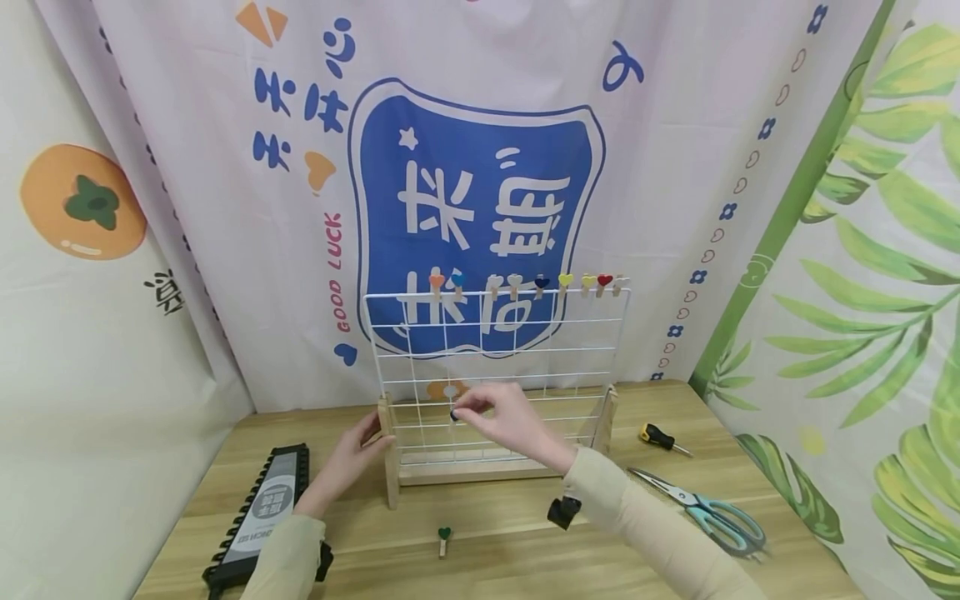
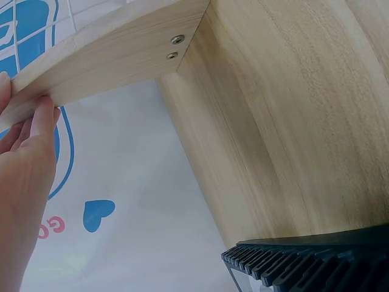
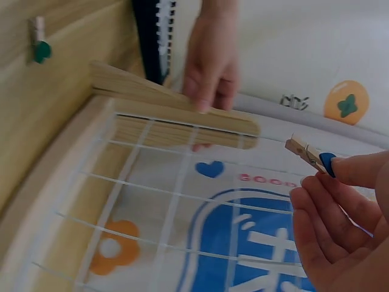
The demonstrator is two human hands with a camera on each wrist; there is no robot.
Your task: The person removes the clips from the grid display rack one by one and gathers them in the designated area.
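A white wire grid rack (image 1: 498, 350) stands upright in a wooden base, with several heart-topped clothespins (image 1: 566, 282) clipped along its top wire. My left hand (image 1: 351, 457) grips the rack's left wooden side post (image 2: 115, 76), thumb on one face and fingers on the other. In front of the grid, my right hand (image 1: 510, 419) pinches a small wooden clothespin (image 3: 307, 156) by its blue heart end, the bare wooden tip pointing away from the fingers. Another clothespin with a green heart (image 1: 444, 533) lies on the table before the rack.
On the left of the wooden table (image 1: 525, 542) lies a black case with a ridged edge (image 1: 262, 508). To the right are a screwdriver (image 1: 660, 437) and teal-handled scissors (image 1: 705, 508). A printed curtain (image 1: 675, 167) hangs right behind the rack.
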